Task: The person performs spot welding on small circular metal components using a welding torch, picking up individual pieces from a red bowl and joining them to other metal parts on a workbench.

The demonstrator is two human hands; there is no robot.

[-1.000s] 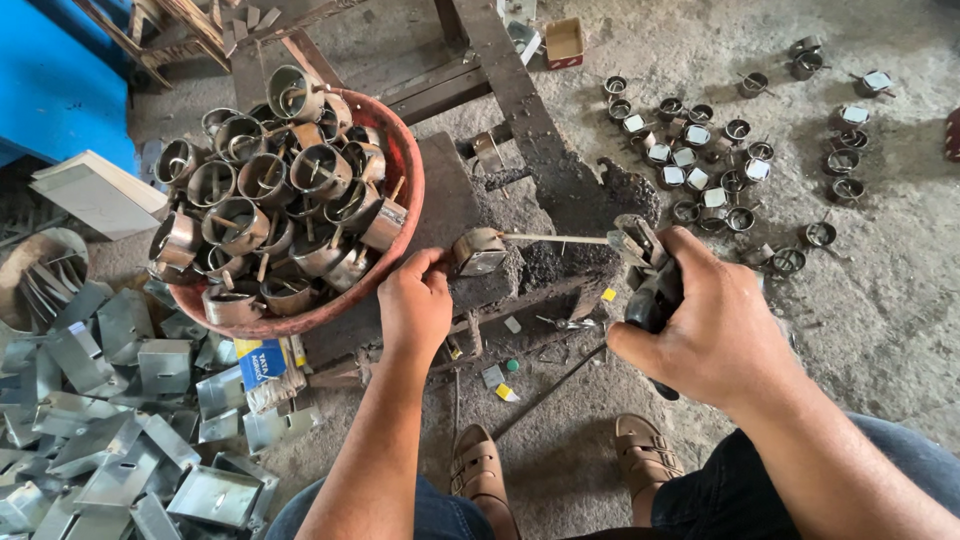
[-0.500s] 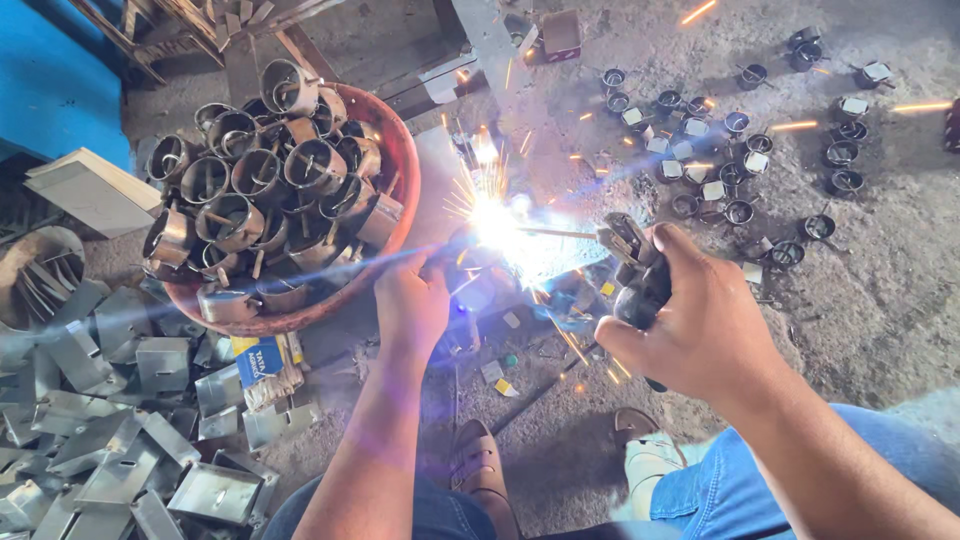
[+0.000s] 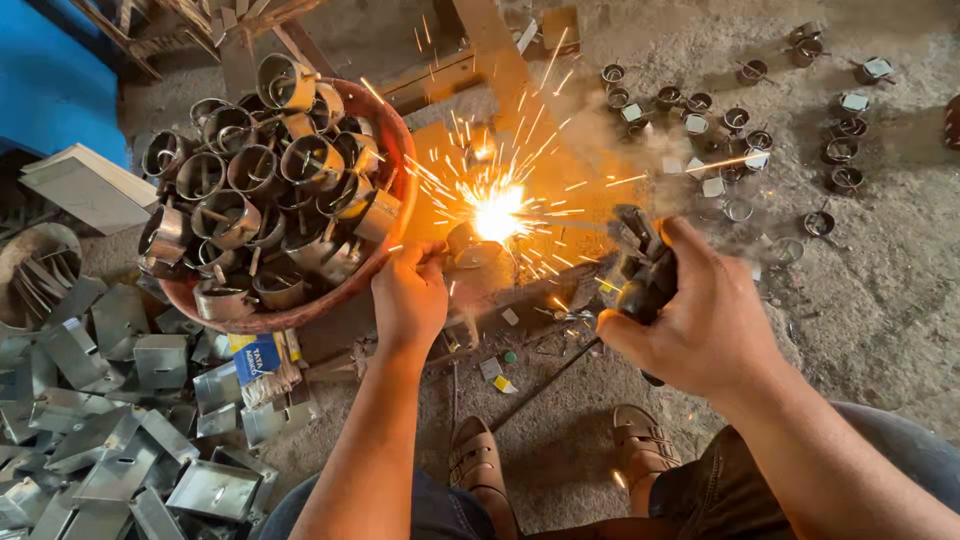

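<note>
The big red-brown basin (image 3: 385, 150), piled with short metal rings (image 3: 235, 205), stands at the left on the dusty floor, with a heap of folded sheet-metal boxes (image 3: 110, 440) below it and finished pieces (image 3: 745, 120) spread out at the far right. Just beside the basin rim, the left hand (image 3: 410, 300) has its fingers closed on one small ring piece (image 3: 470, 245) lying on a steel bar; the piece looks light, stiff and surely hot near the sparks (image 3: 497, 210), so it is best held at the side away from them. The right hand (image 3: 700, 310) grips the black electrode holder (image 3: 645, 285) firmly, its thin rod (image 3: 575, 228) reaching to the bright arc.
</note>
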